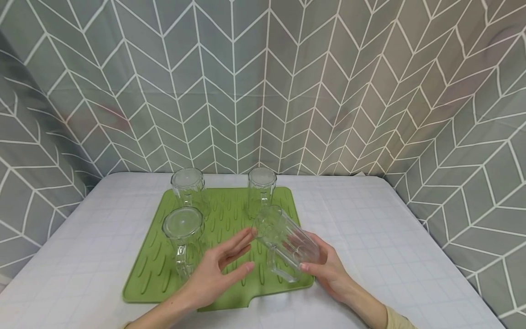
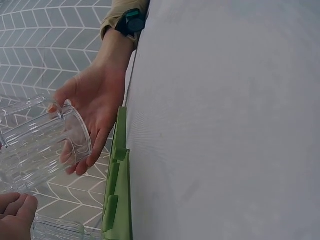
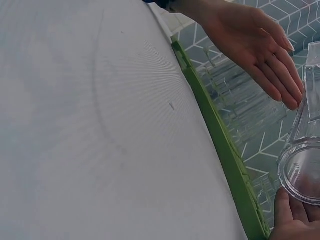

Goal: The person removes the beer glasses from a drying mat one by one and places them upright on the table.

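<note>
My right hand grips a clear glass mug around its lower right end, thumb on the near side and fingers behind. The mug lies tilted above the green drying mat, its handle facing down toward me. In the right wrist view, the round base of this mug shows just above the right fingers. My left hand has its fingers extended, thumb apart, with the fingertips right at the mug's upper left end. Behind the left hand stands another glass mug on the mat.
Two more glass mugs, one at back left and one at back right, stand on the mat's far part. A white cloth covers the table. A grey patterned curtain hangs behind and along the sides.
</note>
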Action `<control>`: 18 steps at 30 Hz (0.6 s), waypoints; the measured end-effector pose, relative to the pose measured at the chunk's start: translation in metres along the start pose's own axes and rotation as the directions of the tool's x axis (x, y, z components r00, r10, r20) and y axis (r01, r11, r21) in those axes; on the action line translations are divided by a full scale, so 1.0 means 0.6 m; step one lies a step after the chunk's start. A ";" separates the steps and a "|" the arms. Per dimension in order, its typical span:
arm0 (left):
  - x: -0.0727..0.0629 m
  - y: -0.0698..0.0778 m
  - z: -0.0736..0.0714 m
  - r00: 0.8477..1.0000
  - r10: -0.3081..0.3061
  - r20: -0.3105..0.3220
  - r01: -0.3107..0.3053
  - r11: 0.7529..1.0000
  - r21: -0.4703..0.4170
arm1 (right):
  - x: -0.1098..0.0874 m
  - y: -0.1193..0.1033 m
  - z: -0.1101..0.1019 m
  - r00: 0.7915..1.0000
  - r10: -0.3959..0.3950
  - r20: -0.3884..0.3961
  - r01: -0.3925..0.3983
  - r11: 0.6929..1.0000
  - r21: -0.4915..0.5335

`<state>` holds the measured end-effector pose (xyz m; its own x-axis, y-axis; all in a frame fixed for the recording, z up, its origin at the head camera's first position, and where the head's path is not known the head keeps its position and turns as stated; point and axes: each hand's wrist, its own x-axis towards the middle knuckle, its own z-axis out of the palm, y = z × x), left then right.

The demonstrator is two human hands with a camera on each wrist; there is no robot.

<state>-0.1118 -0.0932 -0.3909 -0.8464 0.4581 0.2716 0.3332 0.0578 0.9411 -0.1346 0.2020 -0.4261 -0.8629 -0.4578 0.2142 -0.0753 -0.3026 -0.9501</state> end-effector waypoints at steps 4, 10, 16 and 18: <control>0.000 0.000 0.001 1.000 0.029 0.011 -0.028 1.000 -0.007 | -0.001 -0.003 0.004 1.000 0.015 0.007 -0.015 1.000 0.000; -0.002 0.001 0.003 0.998 0.047 0.029 -0.046 0.999 -0.009 | -0.003 -0.003 0.012 0.998 0.041 -0.037 -0.043 0.998 -0.055; -0.003 0.003 0.005 0.996 0.086 0.036 -0.086 0.996 -0.011 | -0.006 -0.006 0.020 0.995 0.065 -0.069 -0.073 0.990 -0.123; -0.004 0.003 0.006 0.994 0.100 0.038 -0.099 0.995 -0.009 | -0.006 -0.007 0.022 0.994 0.078 -0.079 -0.088 0.987 -0.136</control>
<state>-0.1079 -0.0909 -0.3904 -0.7927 0.4946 0.3563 0.4121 0.0041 0.9111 -0.1246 0.1941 -0.4202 -0.9029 -0.4124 0.1213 -0.0667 -0.1444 -0.9873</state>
